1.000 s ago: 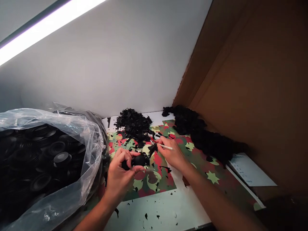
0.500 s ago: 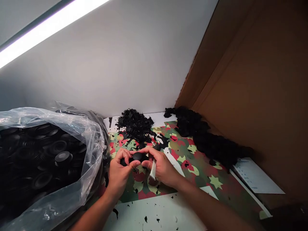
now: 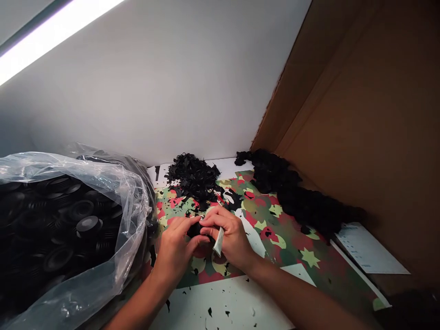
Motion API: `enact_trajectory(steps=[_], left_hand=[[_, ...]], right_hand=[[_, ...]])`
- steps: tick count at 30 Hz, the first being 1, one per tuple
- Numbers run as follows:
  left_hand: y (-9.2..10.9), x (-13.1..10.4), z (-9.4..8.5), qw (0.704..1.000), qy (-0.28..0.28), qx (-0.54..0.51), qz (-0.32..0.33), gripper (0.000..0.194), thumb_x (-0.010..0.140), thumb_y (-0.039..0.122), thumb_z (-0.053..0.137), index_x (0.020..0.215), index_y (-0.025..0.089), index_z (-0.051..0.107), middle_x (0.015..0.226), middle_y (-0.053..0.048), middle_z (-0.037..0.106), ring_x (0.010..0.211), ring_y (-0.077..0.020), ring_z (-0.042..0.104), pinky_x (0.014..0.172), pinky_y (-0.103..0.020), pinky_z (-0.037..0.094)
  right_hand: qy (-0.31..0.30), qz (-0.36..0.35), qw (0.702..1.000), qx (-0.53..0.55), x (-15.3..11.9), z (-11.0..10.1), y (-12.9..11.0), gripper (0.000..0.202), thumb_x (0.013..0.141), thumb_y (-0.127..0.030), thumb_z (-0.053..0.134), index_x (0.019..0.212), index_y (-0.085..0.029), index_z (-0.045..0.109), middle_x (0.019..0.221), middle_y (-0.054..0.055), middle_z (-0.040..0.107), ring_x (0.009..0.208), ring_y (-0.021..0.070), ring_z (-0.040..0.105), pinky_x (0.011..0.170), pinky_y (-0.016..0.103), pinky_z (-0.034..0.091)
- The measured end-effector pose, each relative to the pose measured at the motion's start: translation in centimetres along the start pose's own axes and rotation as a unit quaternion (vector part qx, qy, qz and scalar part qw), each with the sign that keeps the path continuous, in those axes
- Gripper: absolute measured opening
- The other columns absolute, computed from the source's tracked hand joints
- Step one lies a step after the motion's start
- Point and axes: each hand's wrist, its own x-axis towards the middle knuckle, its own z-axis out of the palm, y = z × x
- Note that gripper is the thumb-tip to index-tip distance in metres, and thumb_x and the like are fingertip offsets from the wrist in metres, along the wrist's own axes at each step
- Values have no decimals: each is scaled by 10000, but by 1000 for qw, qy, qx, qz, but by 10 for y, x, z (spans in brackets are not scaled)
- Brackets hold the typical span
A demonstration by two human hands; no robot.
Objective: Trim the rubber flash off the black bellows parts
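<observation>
My left hand (image 3: 173, 245) is closed around a small black rubber-like part (image 3: 195, 229), most of it hidden by the fingers. Against the part's right side, the fingertips of my right hand (image 3: 234, 238) are pinched together. A tool with a pale, flat handle (image 3: 218, 243) is tucked in the right hand, its handle pointing down toward me; the working end cannot be made out. Both hands meet above a camouflage-patterned sheet (image 3: 259, 208). Just beyond them lies a heap of black trimmings (image 3: 192, 176).
On the left stands a clear plastic bag (image 3: 135, 215) full of round black parts (image 3: 88, 224). A long black pile (image 3: 305, 201) runs along the cardboard wall (image 3: 371, 137) at right, near a white paper (image 3: 373, 250). Black scraps dot the white surface (image 3: 199, 302) in front.
The left hand has turned and now covers more of the black part, whose rounded face showed before. The right fingertips have closed in beside it. The view has shifted slightly.
</observation>
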Motion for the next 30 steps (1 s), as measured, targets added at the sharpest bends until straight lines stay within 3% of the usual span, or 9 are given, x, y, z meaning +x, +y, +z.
enact_trajectory(steps=[5, 9, 13, 15, 19, 23, 27, 30], left_hand=[[7, -1, 1, 1000, 19, -8, -4, 240, 724, 132, 809, 930, 248, 766, 821, -3, 757, 713, -191, 699, 666, -283, 552], [14, -4, 7, 995, 72, -12, 62, 121, 801, 168, 765, 906, 227, 752, 788, -9, 684, 663, -154, 664, 624, -246, 552], [21, -9, 11, 978, 117, -51, 163, 114, 833, 142, 747, 916, 220, 750, 758, -9, 680, 679, -149, 674, 635, -228, 566], [22, -11, 10, 975, 113, -87, 173, 157, 809, 152, 786, 944, 228, 763, 773, -12, 707, 702, -154, 685, 654, -232, 578], [19, -7, 2, 977, 72, -193, 60, 242, 706, 283, 886, 929, 238, 803, 786, -22, 734, 709, -177, 706, 641, -253, 604], [13, -1, -2, 960, 49, -269, -66, 261, 650, 315, 908, 885, 239, 823, 816, -27, 736, 750, -187, 710, 667, -260, 603], [12, 0, -1, 957, 55, -270, -91, 216, 633, 299, 909, 825, 240, 829, 800, -25, 735, 761, -181, 686, 682, -248, 561], [11, -1, -2, 962, 56, -250, -88, 161, 649, 293, 895, 782, 232, 828, 749, -27, 728, 731, -180, 664, 662, -250, 529]], right_hand=[[21, -14, 999, -42, 1, 0, -6, 166, 824, -161, 606, 679, -234, 639, 706, 10, 582, 639, 168, 554, 597, 289, 482], [44, -3, 997, -67, 3, 1, -8, 178, 806, -160, 533, 641, -227, 531, 687, 1, 550, 629, 158, 509, 582, 268, 420], [104, 106, 987, -58, 15, -10, 10, 186, 830, -288, 491, 654, -230, 470, 617, -25, 474, 595, 153, 437, 571, 266, 354], [124, 138, 981, -59, 24, -20, 24, 233, 861, -374, 458, 673, -236, 463, 579, -41, 413, 559, 149, 383, 535, 263, 307], [75, 158, 983, -59, 34, -35, 40, 232, 769, -402, 622, 648, -218, 551, 552, -47, 463, 541, 136, 394, 544, 263, 309], [15, 152, 987, -56, 30, -31, 33, 158, 772, -345, 659, 838, -207, 697, 698, -16, 606, 553, 133, 458, 550, 265, 367], [18, 42, 996, -73, 20, -25, 13, 168, 870, -283, 607, 933, -225, 751, 917, 35, 635, 670, 143, 551, 618, 273, 463], [31, -45, 996, -75, 12, -23, -3, 183, 944, -257, 576, 934, -223, 756, 927, 49, 640, 753, 155, 607, 646, 268, 502]])
